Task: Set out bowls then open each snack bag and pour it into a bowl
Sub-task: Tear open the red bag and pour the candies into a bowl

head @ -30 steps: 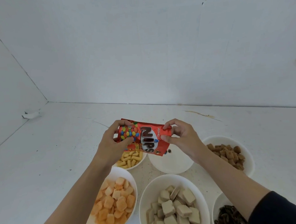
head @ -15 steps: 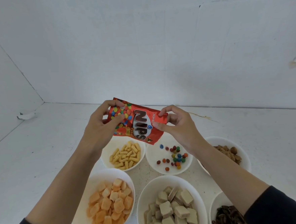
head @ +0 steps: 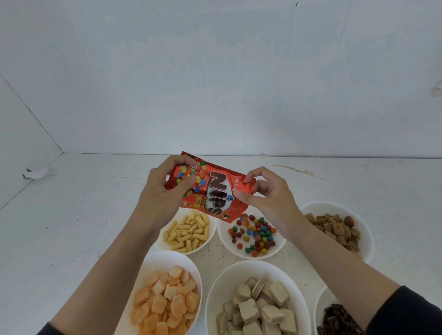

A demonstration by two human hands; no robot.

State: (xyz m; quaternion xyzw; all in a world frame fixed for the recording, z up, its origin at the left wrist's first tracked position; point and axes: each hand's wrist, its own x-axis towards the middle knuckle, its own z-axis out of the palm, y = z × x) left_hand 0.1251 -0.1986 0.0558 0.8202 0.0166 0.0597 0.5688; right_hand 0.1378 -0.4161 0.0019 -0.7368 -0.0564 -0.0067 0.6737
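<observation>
A red Nips candy bag (head: 213,191) is held tilted above the table, its lower open corner over a white bowl (head: 226,242) that holds several coloured candies (head: 256,236). My left hand (head: 164,194) grips the bag's upper left end. My right hand (head: 266,198) pinches its right edge between thumb and fingers. One orange candy is falling just under the bag's corner.
Several other white bowls stand around: yellow sticks (head: 188,232), orange puffs (head: 164,307), beige wafer cubes (head: 258,311), brown squares (head: 336,227), dark pieces (head: 335,324). White walls close the back and left; a scrap (head: 36,173) lies in the far left corner.
Both hands have raised and tilted the bag further. The bowl under it went from nearly empty to holding many coloured candies.
</observation>
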